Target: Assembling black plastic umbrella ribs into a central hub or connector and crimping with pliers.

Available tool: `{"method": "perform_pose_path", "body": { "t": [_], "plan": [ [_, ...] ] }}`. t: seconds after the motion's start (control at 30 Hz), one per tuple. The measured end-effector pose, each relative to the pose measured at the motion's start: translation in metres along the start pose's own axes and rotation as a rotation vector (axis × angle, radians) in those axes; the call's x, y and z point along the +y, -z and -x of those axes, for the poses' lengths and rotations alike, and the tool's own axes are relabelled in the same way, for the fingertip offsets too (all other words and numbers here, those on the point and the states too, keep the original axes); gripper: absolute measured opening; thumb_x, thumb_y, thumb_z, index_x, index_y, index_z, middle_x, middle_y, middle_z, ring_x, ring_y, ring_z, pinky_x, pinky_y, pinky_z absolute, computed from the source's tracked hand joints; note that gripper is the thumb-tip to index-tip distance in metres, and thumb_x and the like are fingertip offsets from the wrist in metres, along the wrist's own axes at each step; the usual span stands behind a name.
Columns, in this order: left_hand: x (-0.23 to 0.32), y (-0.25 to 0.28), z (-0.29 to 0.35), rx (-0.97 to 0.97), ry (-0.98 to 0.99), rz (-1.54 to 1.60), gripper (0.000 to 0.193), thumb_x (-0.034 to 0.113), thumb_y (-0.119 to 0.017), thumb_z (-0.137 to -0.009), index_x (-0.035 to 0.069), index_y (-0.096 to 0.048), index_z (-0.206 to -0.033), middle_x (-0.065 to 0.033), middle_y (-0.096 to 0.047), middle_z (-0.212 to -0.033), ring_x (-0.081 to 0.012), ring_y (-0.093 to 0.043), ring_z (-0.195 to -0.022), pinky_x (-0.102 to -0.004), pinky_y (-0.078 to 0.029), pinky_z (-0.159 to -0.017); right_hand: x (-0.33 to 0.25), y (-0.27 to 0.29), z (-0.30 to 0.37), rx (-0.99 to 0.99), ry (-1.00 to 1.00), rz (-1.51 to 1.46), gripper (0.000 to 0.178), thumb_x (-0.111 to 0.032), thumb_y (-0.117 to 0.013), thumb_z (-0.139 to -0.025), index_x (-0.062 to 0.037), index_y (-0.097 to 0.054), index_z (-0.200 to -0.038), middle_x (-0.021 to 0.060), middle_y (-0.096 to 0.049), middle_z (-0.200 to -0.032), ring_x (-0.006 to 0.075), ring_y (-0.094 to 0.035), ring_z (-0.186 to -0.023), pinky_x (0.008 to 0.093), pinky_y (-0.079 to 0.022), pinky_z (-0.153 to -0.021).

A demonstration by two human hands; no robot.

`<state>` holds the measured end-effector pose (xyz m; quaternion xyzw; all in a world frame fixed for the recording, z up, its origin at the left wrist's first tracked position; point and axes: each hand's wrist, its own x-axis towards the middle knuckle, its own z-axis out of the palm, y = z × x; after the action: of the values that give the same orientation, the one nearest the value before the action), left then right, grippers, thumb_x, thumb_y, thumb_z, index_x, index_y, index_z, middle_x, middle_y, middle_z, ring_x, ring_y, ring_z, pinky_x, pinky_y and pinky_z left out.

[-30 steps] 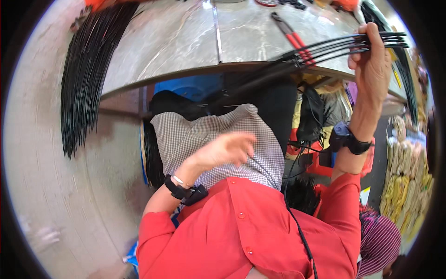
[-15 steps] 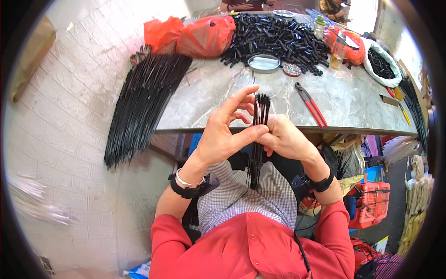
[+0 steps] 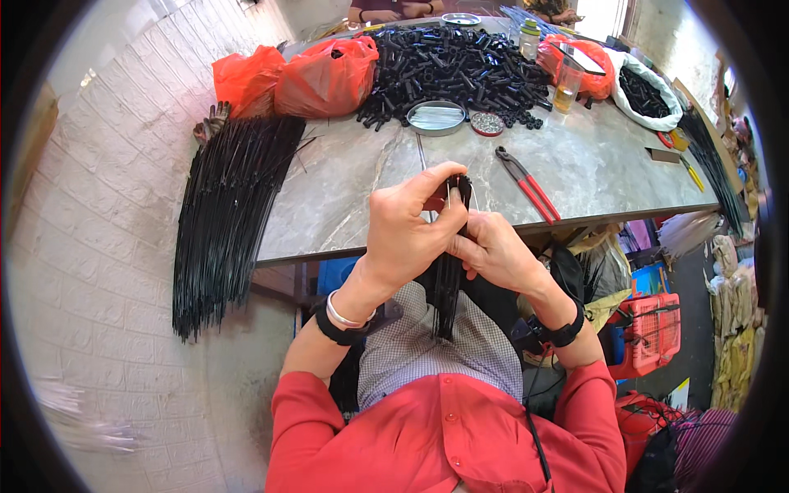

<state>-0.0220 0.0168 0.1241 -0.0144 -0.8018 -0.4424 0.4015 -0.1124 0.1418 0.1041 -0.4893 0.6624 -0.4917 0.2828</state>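
Over my lap I hold an upright bundle of thin black ribs (image 3: 446,300), which looks like a folded umbrella frame. My left hand (image 3: 413,226) wraps round its upper end, with thumb and fingers bent together at the tip. Just below, my right hand (image 3: 496,251) pinches the bundle from the right side. A thin pale wire shows by the tip, but the fingers cover where it runs. Beyond my hands, a round tin (image 3: 436,119) of pale thin wires stands on the table beside a smaller round dish (image 3: 486,124) of small metal bits.
On the grey stone-topped table (image 3: 353,197), red-handled pliers (image 3: 528,186) lie right of my hands. Black ribs (image 3: 234,222) overhang the left edge. Behind are a heap of black plastic parts (image 3: 460,70), red bags (image 3: 327,78), a jar (image 3: 567,86) and a white sack (image 3: 645,90). Another person's hands (image 3: 403,11) show far off.
My left hand has closed from spread fingers onto the top of the bundle. The right hand stays gripping it. The whole view has shifted slightly, so the table things appear further left.
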Motion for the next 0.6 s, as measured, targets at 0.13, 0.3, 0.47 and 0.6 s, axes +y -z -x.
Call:
{"method": "perform_pose_path", "body": {
  "t": [0.13, 0.3, 0.47, 0.6],
  "plan": [
    [-0.005, 0.0, -0.01, 0.031, -0.019, -0.094, 0.031, -0.007, -0.061, -0.074, -0.001, -0.063, -0.105, -0.0055, -0.066, -0.085, -0.0087, -0.063, -0.074, -0.0248, -0.055, -0.064, 0.007, 0.001, -0.007, 0.039, 0.003, 0.023, 0.03, -0.029, -0.06, -0.09, 0.0008, -0.06, -0.09, 0.006, -0.053, -0.057, 0.0122, -0.055, -0.046, 0.0301, -0.043, -0.045],
    [-0.023, -0.004, -0.017, 0.039, -0.032, -0.048, 0.026, -0.004, -0.063, -0.072, 0.002, -0.063, -0.097, -0.0093, -0.063, -0.083, -0.016, -0.062, -0.064, -0.0261, -0.052, -0.056, 0.005, 0.007, -0.014, -0.006, -0.015, -0.008, 0.026, -0.024, -0.061, -0.09, 0.0015, -0.06, -0.092, 0.0088, -0.058, -0.069, 0.0134, -0.058, -0.053, 0.031, -0.044, -0.05],
    [-0.028, 0.005, -0.027, -0.151, -0.099, -0.071, 0.031, -0.008, -0.055, -0.073, 0.0, -0.064, -0.101, -0.0065, -0.061, -0.082, -0.0122, -0.058, -0.068, -0.0256, -0.046, -0.06, 0.017, 0.01, -0.02, -0.012, 0.121, -0.026, 0.023, -0.021, -0.059, -0.09, 0.0014, -0.061, -0.093, 0.0127, -0.06, -0.081, 0.0218, -0.062, -0.067, 0.0356, -0.047, -0.06],
    [-0.025, 0.014, -0.035, -0.269, -0.117, 0.026, 0.031, -0.004, -0.058, -0.075, -0.001, -0.064, -0.105, -0.0096, -0.06, -0.083, -0.0156, -0.057, -0.07, -0.0261, -0.045, -0.061, 0.021, 0.013, -0.026, -0.02, 0.168, 0.037, 0.023, -0.021, -0.059, -0.09, 0.0018, -0.062, -0.086, 0.0161, -0.06, -0.08, 0.0319, -0.061, -0.07, 0.0383, -0.046, -0.062]
  ]
}}
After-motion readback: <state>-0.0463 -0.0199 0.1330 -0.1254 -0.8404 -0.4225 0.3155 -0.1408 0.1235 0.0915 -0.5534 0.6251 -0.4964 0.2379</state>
